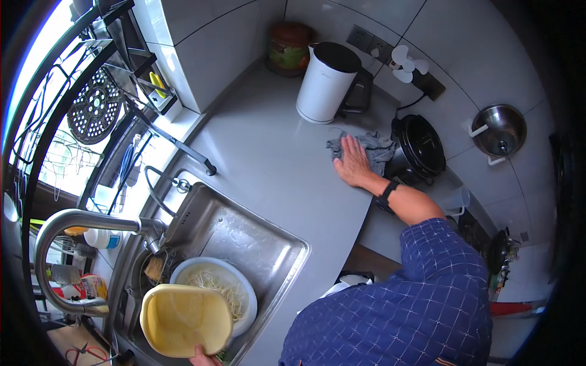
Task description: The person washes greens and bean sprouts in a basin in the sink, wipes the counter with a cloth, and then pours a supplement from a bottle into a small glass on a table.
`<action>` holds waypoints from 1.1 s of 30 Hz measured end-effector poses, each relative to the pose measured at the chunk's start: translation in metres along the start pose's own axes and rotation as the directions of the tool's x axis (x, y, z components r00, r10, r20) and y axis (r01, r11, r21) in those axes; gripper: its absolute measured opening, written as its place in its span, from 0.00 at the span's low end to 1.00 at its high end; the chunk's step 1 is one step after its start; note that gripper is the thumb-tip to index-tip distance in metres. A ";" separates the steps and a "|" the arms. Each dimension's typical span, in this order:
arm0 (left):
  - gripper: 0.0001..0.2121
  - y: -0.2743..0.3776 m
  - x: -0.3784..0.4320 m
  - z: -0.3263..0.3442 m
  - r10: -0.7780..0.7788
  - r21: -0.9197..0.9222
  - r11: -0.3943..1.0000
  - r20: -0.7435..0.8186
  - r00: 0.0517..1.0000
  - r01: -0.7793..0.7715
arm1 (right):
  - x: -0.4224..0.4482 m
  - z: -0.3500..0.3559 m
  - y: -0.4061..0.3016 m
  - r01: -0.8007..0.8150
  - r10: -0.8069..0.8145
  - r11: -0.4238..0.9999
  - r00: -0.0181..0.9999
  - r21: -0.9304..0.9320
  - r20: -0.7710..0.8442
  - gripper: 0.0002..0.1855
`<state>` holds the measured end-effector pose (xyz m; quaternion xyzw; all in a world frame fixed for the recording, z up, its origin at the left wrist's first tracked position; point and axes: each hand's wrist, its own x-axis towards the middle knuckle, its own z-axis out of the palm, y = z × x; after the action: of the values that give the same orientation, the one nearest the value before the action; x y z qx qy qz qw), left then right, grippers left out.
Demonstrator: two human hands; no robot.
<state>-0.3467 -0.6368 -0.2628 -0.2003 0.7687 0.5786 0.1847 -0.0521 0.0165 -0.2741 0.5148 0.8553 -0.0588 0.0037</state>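
Observation:
My right hand (353,162) lies palm down on a crumpled grey cloth (377,148), pressing it against the grey countertop (274,151). The cloth reaches to a black electric cooker (419,146) on the right. At the bottom edge, my left hand (204,357) grips the rim of a yellow plastic basin (185,320); most of this hand is cut off by the frame. The yellow basin is tilted, its inside facing up, and partly covers a pale bowl (249,297) of bean sprouts (215,281) in the stainless steel sink (256,238).
A white electric kettle (325,87) with a black lid stands near the wall, beside a brown jar (288,48). The curved faucet (91,218) arches left of the sink. A black metal rack (105,55) stands along the window. Red-handled scissors (84,352) lie at lower left.

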 end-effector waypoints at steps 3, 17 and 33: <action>0.18 -0.004 0.003 -0.006 -0.016 -0.003 1.000 0.002 1.000 0.016 | -0.010 0.003 0.003 -0.024 0.024 1.000 1.000 -0.015 0.006 0.43; 0.28 -0.023 0.006 -0.030 0.145 -0.177 0.977 0.141 0.979 -0.119 | 0.177 0.042 -0.309 0.770 -0.773 0.619 0.632 0.158 -0.055 0.31; 0.24 0.022 -0.039 0.008 -0.026 -0.197 0.980 0.027 0.999 0.031 | 0.131 0.044 -0.280 0.872 -0.837 0.426 0.481 0.241 -0.261 0.26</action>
<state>-0.3247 -0.6197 -0.2271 -0.2214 0.7024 0.6517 0.1817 -0.3630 -0.0026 -0.2994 0.0038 0.9718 -0.1738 -0.1594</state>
